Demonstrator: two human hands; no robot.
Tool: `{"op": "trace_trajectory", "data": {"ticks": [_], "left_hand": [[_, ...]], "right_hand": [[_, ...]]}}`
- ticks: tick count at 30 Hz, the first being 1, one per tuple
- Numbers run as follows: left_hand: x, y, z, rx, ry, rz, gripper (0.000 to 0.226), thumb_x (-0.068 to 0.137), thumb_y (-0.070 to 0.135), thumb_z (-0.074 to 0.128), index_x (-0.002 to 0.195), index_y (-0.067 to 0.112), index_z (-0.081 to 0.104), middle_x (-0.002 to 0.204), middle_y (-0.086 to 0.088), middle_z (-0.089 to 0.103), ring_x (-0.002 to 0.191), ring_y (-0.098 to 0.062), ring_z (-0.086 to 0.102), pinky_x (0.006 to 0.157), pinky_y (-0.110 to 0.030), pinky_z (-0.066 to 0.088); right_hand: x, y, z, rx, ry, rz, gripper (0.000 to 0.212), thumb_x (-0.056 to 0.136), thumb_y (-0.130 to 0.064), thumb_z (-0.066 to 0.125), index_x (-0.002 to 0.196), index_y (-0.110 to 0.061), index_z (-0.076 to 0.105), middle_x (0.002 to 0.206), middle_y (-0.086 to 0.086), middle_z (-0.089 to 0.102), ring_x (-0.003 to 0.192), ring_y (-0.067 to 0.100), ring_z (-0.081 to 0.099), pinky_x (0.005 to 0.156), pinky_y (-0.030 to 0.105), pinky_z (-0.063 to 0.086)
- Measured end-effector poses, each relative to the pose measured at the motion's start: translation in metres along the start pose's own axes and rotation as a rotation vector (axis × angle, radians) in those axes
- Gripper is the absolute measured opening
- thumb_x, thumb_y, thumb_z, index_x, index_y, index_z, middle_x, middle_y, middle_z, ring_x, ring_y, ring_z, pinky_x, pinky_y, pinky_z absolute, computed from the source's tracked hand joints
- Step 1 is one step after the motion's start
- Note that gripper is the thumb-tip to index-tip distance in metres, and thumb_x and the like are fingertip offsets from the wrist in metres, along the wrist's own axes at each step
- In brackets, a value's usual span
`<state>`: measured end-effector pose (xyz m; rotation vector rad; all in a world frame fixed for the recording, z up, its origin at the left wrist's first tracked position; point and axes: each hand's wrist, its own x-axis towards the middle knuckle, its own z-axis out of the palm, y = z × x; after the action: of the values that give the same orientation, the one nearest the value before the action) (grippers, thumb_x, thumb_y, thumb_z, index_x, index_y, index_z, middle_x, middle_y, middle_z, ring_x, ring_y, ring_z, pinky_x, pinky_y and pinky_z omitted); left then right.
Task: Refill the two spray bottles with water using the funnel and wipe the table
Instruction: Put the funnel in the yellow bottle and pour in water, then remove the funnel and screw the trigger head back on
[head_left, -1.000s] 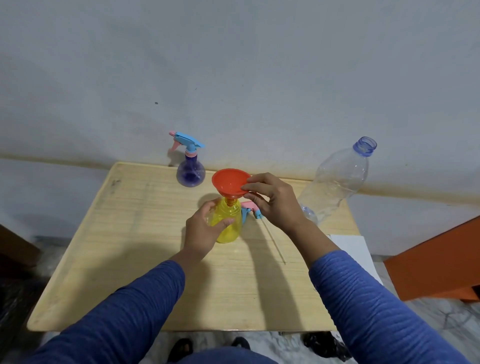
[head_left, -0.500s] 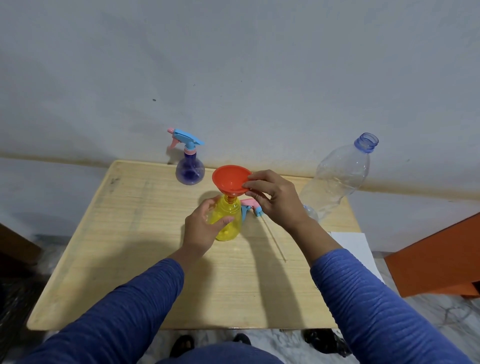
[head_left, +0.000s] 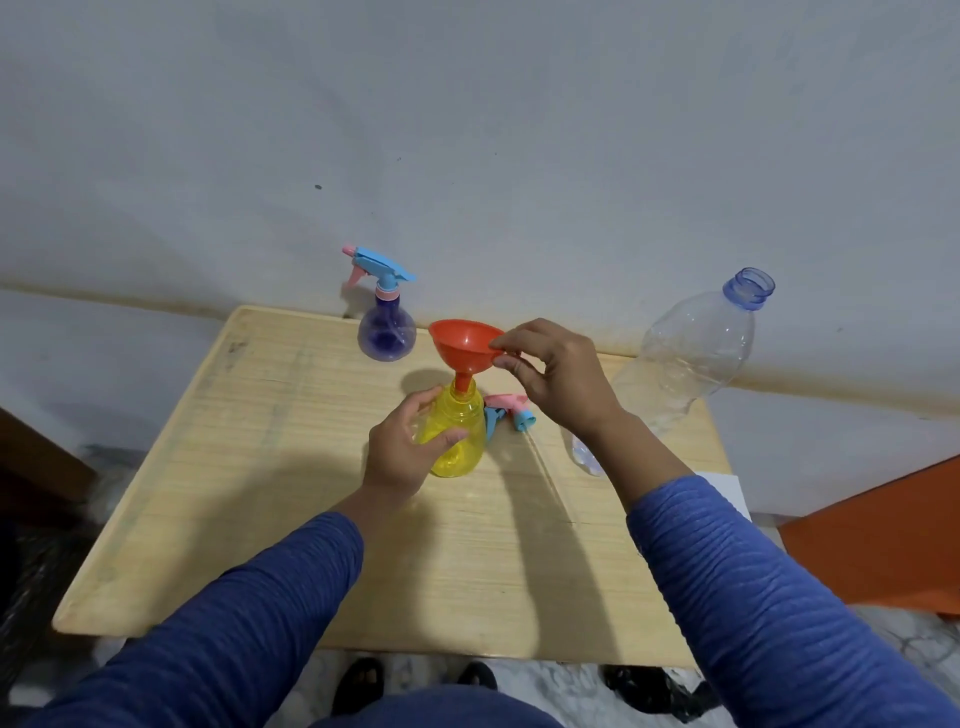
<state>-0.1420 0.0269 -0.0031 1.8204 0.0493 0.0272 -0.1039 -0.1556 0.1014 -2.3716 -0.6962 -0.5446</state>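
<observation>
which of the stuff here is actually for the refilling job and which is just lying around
For the job:
- yellow spray bottle, held by the left hand
- orange funnel in its neck, pinched by the right hand
- its removed spray head on the table
- purple spray bottle
- clear plastic bottle

Lying about:
- white sheet beyond the table's right edge
- orange furniture

The scene is evenly but dimly lit, and soft shadows are cast across the table (head_left: 291, 467) beneath both arms. Straight lines are bowed by wide-angle distortion, and the edges are slightly softened.
</observation>
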Motion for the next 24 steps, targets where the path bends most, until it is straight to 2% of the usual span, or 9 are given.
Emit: {"op": "trace_trajectory", "data": {"ticks": [3,7,10,12,15,17,20,24], "left_hand": [[-0.001,0.000,0.001,0.000,0.020,-0.006,0.064,0.058,0.054,0.074,0.117,0.036,0.058,0.109,0.014,0.065,0.107,-0.002,0.058,0.095,-0.030,0.048],[-0.002,0.000,0.001,0.035,0.045,-0.030,0.067,0.053,0.059,0.070,0.116,0.038,0.058,0.111,0.012,0.065,0.106,-0.004,0.058,0.091,-0.028,0.049],[-0.001,0.004,0.001,0.057,0.035,-0.038,0.071,0.051,0.061,0.068,0.117,0.038,0.058,0.108,0.016,0.064,0.102,0.002,0.058,0.085,-0.013,0.047],[0.000,0.005,0.001,0.074,0.033,-0.031,0.074,0.051,0.064,0.066,0.119,0.036,0.057,0.106,0.020,0.062,0.097,0.008,0.056,0.079,-0.002,0.042],[0.000,0.003,0.003,0.069,0.044,-0.017,0.071,0.055,0.060,0.071,0.120,0.035,0.057,0.109,0.021,0.061,0.102,0.009,0.055,0.085,-0.011,0.044],[0.000,0.001,0.004,0.081,0.044,-0.013,0.064,0.063,0.047,0.079,0.121,0.035,0.056,0.111,0.018,0.061,0.102,0.013,0.053,0.087,-0.018,0.046],[0.001,0.000,0.004,0.086,0.057,-0.030,0.059,0.068,0.030,0.081,0.119,0.038,0.054,0.109,0.020,0.060,0.099,0.022,0.050,0.088,-0.018,0.046],[0.001,0.001,0.004,0.090,0.058,-0.041,0.059,0.068,0.029,0.081,0.118,0.041,0.052,0.109,0.021,0.059,0.098,0.020,0.051,0.088,-0.016,0.044]], "right_hand": [[0.008,0.008,-0.001,0.023,0.071,0.015,0.017,0.082,-0.017,0.069,0.095,-0.007,0.073,0.085,0.008,0.070,0.076,0.014,0.064,0.074,0.017,0.047],[0.016,0.024,0.002,0.080,0.109,0.129,0.016,0.082,-0.015,0.068,0.096,-0.008,0.072,0.086,0.007,0.071,0.073,0.009,0.060,0.071,0.007,0.044],[0.020,0.037,0.011,0.102,0.076,0.245,0.016,0.084,-0.014,0.067,0.098,-0.008,0.072,0.092,0.008,0.072,0.079,0.018,0.064,0.075,0.020,0.048],[0.020,0.048,0.022,0.097,0.037,0.337,0.017,0.085,-0.014,0.065,0.100,-0.007,0.071,0.096,0.009,0.072,0.084,0.021,0.064,0.077,0.021,0.045],[0.017,0.066,0.043,0.101,-0.044,0.453,0.019,0.087,-0.013,0.063,0.104,-0.007,0.070,0.098,0.011,0.071,0.088,0.024,0.064,0.077,0.020,0.041],[0.014,0.079,0.055,0.100,-0.093,0.496,0.019,0.087,-0.011,0.062,0.104,-0.007,0.069,0.099,0.012,0.071,0.090,0.025,0.065,0.077,0.022,0.041],[0.009,0.093,0.067,0.101,-0.147,0.562,0.019,0.088,-0.009,0.060,0.104,-0.006,0.069,0.101,0.012,0.071,0.094,0.025,0.064,0.077,0.019,0.038],[0.001,0.104,0.075,0.088,-0.194,0.615,0.020,0.090,-0.008,0.057,0.106,-0.006,0.068,0.106,0.012,0.069,0.099,0.025,0.062,0.082,0.019,0.039]]}}
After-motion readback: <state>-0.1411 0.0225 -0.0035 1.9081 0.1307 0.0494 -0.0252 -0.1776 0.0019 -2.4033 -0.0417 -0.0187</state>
